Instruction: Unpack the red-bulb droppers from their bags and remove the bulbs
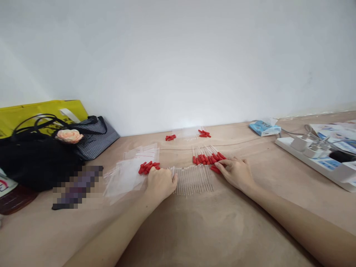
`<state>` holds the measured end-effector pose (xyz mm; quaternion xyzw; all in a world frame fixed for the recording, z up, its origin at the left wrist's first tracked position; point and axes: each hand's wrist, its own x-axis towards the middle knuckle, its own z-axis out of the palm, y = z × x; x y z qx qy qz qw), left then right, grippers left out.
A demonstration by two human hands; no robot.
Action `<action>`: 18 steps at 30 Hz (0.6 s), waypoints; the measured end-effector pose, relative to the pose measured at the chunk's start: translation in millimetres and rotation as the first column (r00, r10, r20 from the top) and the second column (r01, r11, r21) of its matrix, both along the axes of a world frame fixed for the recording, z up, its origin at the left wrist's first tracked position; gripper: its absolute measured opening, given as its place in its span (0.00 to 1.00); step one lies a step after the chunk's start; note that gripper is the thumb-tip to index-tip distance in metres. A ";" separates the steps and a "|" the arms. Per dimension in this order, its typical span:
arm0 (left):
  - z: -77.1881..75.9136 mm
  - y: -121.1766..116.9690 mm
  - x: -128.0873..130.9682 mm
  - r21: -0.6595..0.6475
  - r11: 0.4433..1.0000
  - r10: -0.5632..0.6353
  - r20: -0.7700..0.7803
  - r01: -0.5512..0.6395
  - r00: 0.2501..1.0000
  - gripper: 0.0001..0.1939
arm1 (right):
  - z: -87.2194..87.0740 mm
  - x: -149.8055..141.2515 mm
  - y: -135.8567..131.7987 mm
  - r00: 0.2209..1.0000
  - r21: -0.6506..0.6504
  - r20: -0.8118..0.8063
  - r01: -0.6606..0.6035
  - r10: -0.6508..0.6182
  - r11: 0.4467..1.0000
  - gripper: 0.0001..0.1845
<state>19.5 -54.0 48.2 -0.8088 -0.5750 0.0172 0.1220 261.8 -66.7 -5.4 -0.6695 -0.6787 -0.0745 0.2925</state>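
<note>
Clear glass dropper tubes (pixel 194 180) lie side by side in a row on the table in front of me. Behind them is a group of droppers with red rubber bulbs (pixel 204 159) at their near ends. My right hand (pixel 237 173) is at the right of that group, its fingertips closed on a red bulb. At the left end of the bare tubes, my left hand (pixel 161 182) is curled, and what its fingers hold is hidden. A pile of loose red bulbs (pixel 148 167) lies just beyond it, beside clear plastic zip bags (pixel 125 178).
More red bulbs (pixel 204 133) and tubes lie near the wall. At left are a black bag (pixel 33 159), a striped bag (pixel 97 139) and a yellow bag (pixel 55 107). A tissue pack (pixel 264 128) and a power strip (pixel 314 159) with plugs sit at right.
</note>
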 end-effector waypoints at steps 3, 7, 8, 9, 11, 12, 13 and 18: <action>3.6 2.4 -3.8 0.008 0.999 0.032 0.011 -0.032 0.999 0.24 | 2.1 0.5 -0.3 0.999 -0.016 -0.009 0.054 -0.054 0.998 0.16; 16.2 5.5 -12.6 0.020 0.997 0.079 0.002 -0.080 0.997 0.20 | 11.5 2.8 5.0 1.000 0.018 0.003 0.031 -0.031 0.999 0.14; 19.8 5.8 -14.4 0.001 0.995 0.098 0.001 -0.098 0.995 0.19 | 15.1 2.7 7.8 1.000 0.021 0.007 0.013 -0.013 1.000 0.14; 23.1 5.7 -15.8 -0.026 0.993 0.117 0.004 -0.117 0.993 0.18 | 19.1 1.9 11.1 1.000 0.012 0.011 -0.004 0.004 1.000 0.14; 27.8 4.4 -17.1 -0.092 0.983 0.159 0.010 -0.158 0.987 0.16 | 27.1 -2.4 18.3 0.999 -0.037 0.024 -0.032 0.033 0.999 0.14; 29.0 3.0 -17.0 -0.123 0.978 0.173 0.007 -0.171 0.985 0.16 | 30.6 -5.7 21.8 0.998 -0.074 0.037 -0.041 0.044 0.996 0.14; 29.5 1.4 -16.6 -0.146 0.974 0.178 0.001 -0.176 0.984 0.16 | 33.5 -9.5 25.2 0.997 -0.113 0.057 -0.044 0.050 0.993 0.14; 26.5 -7.3 -15.2 -0.172 0.976 0.130 -0.052 -0.137 0.990 0.14 | 36.9 -26.9 35.5 0.978 -0.241 0.192 -0.029 0.077 0.970 0.16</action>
